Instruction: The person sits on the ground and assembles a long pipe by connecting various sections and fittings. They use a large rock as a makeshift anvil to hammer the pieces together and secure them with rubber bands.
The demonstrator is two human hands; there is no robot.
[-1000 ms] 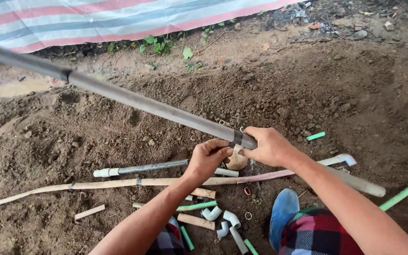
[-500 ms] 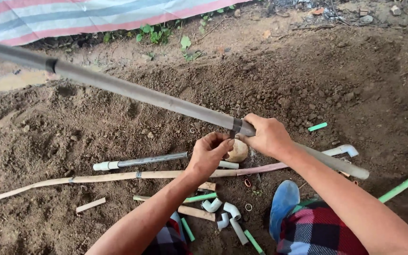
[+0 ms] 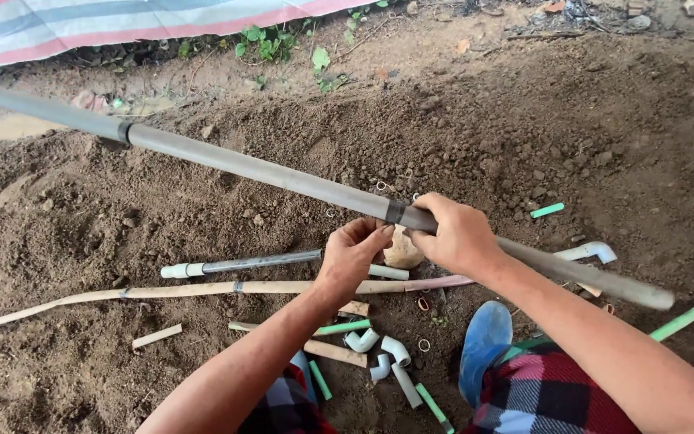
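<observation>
While my right hand (image 3: 458, 235) grips the grey pipe (image 3: 259, 171) just right of a dark band (image 3: 395, 211), my left hand (image 3: 355, 255) pinches at that band from below, fingertips closed; can't tell what's pinched. Pipe runs slanted, held above the dirt (image 3: 620, 137). Below the hands: thin pipe (image 3: 259, 262), long cane (image 3: 162, 291), white elbows (image 3: 379, 347), green offcuts (image 3: 431, 404). Blue shoe (image 3: 483, 345) and plaid cloth (image 3: 548, 394) lie near me. Striped tarp (image 3: 82, 20) is far off.

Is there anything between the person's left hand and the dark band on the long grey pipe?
Nothing visible stands between them. The left hand has its fingertips right under the dark band on the long grey pipe, while the right hand grips the pipe just beside that band.
</observation>
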